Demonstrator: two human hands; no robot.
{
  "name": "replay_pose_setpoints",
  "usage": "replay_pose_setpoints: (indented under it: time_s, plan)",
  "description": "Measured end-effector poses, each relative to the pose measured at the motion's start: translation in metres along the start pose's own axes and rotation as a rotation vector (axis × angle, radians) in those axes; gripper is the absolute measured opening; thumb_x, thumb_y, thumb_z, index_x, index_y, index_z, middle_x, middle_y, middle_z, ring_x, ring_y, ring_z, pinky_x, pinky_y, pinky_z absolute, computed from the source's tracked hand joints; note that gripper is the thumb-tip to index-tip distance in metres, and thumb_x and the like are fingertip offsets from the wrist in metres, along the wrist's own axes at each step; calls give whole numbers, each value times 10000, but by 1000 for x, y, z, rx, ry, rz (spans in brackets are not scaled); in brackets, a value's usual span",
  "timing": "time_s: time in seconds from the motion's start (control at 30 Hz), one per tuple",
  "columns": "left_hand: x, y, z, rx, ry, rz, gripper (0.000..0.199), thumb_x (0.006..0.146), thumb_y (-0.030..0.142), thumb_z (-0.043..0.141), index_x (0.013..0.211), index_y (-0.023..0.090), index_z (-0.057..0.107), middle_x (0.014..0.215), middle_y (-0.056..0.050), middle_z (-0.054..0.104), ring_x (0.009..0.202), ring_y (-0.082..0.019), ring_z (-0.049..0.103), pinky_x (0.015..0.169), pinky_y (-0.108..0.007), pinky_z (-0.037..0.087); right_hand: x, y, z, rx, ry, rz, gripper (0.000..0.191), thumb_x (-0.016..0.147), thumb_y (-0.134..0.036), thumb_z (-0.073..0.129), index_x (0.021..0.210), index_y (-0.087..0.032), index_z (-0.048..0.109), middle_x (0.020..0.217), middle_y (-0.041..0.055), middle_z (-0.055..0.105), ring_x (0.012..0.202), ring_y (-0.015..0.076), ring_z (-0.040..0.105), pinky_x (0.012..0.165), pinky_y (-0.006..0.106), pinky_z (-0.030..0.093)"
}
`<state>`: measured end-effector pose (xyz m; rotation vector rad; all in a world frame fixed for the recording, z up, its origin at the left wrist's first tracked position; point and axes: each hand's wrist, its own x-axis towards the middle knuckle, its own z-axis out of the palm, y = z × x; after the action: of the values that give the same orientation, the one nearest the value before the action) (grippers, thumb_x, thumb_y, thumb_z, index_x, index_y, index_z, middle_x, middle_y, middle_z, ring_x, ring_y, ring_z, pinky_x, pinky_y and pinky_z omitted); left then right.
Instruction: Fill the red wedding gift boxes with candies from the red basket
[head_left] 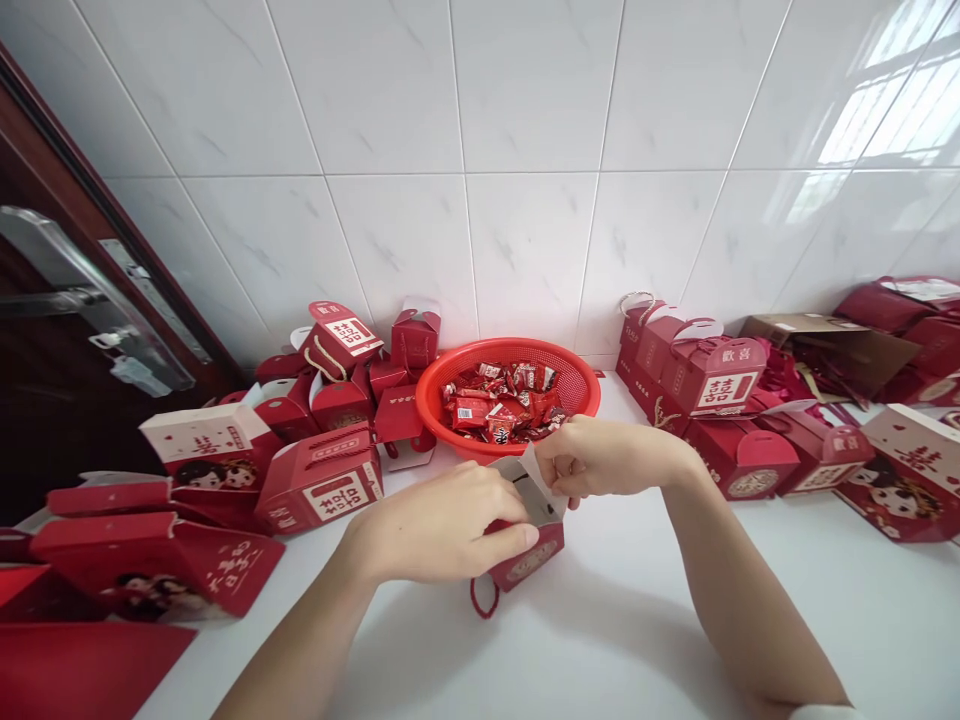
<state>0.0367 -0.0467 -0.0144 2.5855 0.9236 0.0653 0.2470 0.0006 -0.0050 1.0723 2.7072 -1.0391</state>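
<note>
A small red gift box [529, 555] stands open-topped on the white table in front of me, with a red cord loop [484, 597] hanging from its near left side. My left hand [457, 525] is closed on the box's left side, thumb along the front edge and fingers at the opening. At the back right, my right hand [592, 460] pinches the raised pale flap [534, 468] of the box, its fingers curled. Just beyond the hands sits a red plastic basket [429, 395] of wrapped candies [499, 405]. The inside of the box is mostly hidden by my left hand.
Red gift boxes [322, 490] crowd the table's left side. More red boxes [724, 380] stand at the right, beside an open brown carton [825, 345]. A tiled wall [532, 250] closes off the back; a dark door with a metal handle [97, 300] is at far left.
</note>
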Motion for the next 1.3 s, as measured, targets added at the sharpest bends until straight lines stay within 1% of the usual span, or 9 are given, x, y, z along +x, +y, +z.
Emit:
replay_pose_setpoints:
  time_s: [0.13, 0.27, 0.4, 0.57, 0.77, 0.93, 1.03, 1.13, 1.3]
  plan:
    - [-8, -5, -7, 18, -16, -204, 419, 996, 392, 380, 813, 192, 698, 805, -49, 667, 800, -210, 632, 699, -287, 419, 2, 0, 1, -67, -55, 120, 103, 755, -81, 523, 755, -178, 559, 673, 1, 686, 708, 150, 663, 513, 205, 387]
    - [-14, -10, -9, 54, -37, -415, 445, 832, 433, 601, 1249, 284, 647, 1167, -78, 630, 1047, -297, 617, 730, -305, 460, 3, -1, 4, -80, -72, 219, 67, 767, -117, 564, 784, -177, 540, 759, 10, 695, 653, 151, 686, 487, 220, 386]
    - [-13, -11, -2, 21, -115, -473, 804, 645, 486, 751, 1403, 333, 531, 1282, -88, 545, 1138, -355, 579, 753, -341, 507, 2, -1, 8, -80, -46, 299, 189, 755, -237, 696, 846, -174, 542, 919, 37, 694, 516, 143, 669, 444, 250, 399]
    - [-12, -8, -1, -27, -123, -420, 788, 658, 440, 765, 1407, 376, 527, 1218, -78, 606, 1204, -369, 544, 839, -370, 495, 6, -1, 14, -94, -104, 344, 314, 728, -391, 730, 876, -165, 570, 725, 24, 659, 436, 178, 630, 431, 277, 424]
    - [-16, -14, -19, -122, -195, -424, 770, 625, 625, 769, 1317, 337, 593, 1056, -31, 680, 1017, -292, 642, 714, -273, 485, 16, -3, 21, -47, -130, 322, 569, 617, -511, 826, 1002, -154, 605, 797, 23, 636, 401, 162, 603, 378, 270, 412]
    - [-10, -20, -12, -162, -231, -554, 786, 584, 499, 794, 1294, 281, 535, 975, -30, 648, 716, -237, 669, 491, -252, 439, 21, -3, 19, -46, -173, 304, 686, 600, -603, 832, 1059, -148, 600, 799, 17, 620, 427, 174, 613, 394, 292, 434]
    - [-5, -18, -8, -164, -247, -517, 795, 575, 449, 800, 1294, 254, 522, 973, -37, 653, 668, -228, 665, 454, -253, 419, 14, 2, 9, -61, -41, 209, 547, 722, -574, 763, 1042, -170, 578, 730, -8, 620, 479, 162, 617, 465, 267, 415]
    - [-6, -16, -13, -194, -193, -395, 655, 719, 423, 713, 1326, 248, 541, 875, -13, 670, 654, -202, 668, 532, -254, 465, 8, 14, -5, -98, 253, 72, 320, 861, -481, 652, 934, -180, 568, 744, 13, 652, 620, 159, 623, 555, 253, 395]
    - [5, -38, -28, -325, 142, -207, 436, 901, 387, 526, 1285, 205, 626, 949, -38, 740, 773, -175, 694, 720, -269, 534, 32, 43, -11, -95, 548, 33, 109, 904, -279, 590, 897, -171, 601, 879, 46, 694, 772, 160, 616, 664, 250, 404]
